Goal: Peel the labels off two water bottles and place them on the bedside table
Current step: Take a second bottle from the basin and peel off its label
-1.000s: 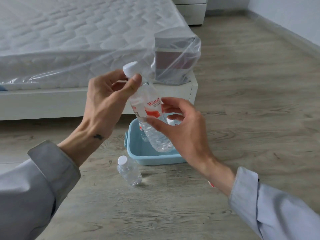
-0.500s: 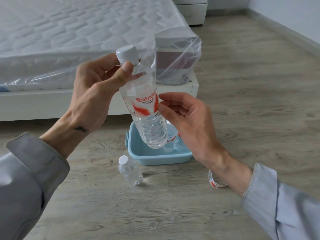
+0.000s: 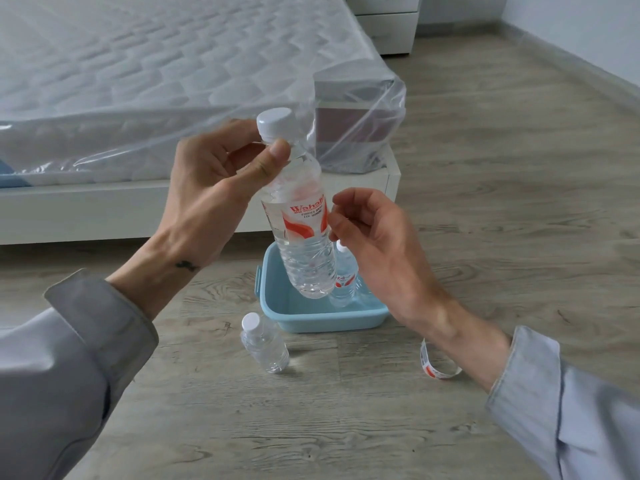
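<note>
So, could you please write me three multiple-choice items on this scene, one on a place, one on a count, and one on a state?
1. Where does the unlabelled bottle stand?
A. In the basin
B. On the floor beside the basin
C. On the mattress

2. How many bottles show in all?
A. Two
B. Three
C. Five

3. What is the state of the held bottle's label?
A. Still wrapped around the bottle
B. Fully peeled off
C. Lying in the basin

Answers:
1. B, it stands on the floor just left of the blue basin.
2. B, one is in the left hand, one in the basin, one on the floor.
3. A, the red label still rings the held bottle, the right hand fingertips at its edge.
</note>
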The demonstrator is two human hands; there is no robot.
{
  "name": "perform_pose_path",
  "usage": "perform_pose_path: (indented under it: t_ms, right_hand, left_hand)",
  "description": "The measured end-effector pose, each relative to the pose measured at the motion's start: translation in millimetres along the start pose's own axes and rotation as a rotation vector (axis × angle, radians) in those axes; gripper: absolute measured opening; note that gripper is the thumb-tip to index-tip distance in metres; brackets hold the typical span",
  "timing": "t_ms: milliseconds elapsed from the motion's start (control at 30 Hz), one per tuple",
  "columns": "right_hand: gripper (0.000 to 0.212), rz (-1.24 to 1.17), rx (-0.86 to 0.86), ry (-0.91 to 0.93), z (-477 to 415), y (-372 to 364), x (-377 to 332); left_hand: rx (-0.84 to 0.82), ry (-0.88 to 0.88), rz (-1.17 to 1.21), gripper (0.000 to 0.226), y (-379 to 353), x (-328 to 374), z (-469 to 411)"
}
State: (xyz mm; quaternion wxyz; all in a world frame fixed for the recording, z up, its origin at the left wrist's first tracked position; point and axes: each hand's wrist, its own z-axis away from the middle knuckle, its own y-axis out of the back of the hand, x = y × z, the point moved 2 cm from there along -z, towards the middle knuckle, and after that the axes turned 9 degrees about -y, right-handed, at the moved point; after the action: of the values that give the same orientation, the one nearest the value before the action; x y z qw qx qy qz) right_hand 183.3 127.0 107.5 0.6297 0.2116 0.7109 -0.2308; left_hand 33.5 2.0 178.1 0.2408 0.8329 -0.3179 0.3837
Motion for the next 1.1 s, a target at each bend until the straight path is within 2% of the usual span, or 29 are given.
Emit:
perform_pose_path:
  t_ms: [467,633,733,833,900,1033,1100]
  right_hand:
    - [0.029,0.156,0.092,-0.028,1,4,7]
    - [0.027,0.197,0.056,-0.039,10,1,13]
    - [0.025,0.143,0.033,-0.058,10,0,14]
    - [0.013,0.082,0.053,-0.076,5,0,13]
    - [0.014,0.096,0.089,-0.074,2,0,14]
    - [0.005,0.028,0.127,-0.094,4,6,23]
    - [0.009,0.001,0.151,-0.112,8,12,30]
  left_hand:
    - [0.068,0.046,-0.165,0.015,-10,-8,5]
    - [0.121,0.078,-0.158,0.021,-3,-9,-1]
    - [0.134,0.070,-0.198,0.020,0,-7,-4]
    - [0.135,0.085,-0.277,0.019,-1,-7,-1]
    - [0.129,0.117,-0.333,0.019,-2,-8,2]
    - [0.082,0.197,-0.450,0.035,-5,-15,11]
    - [0.067,0.228,-0.470,0.037,-8,-20,16]
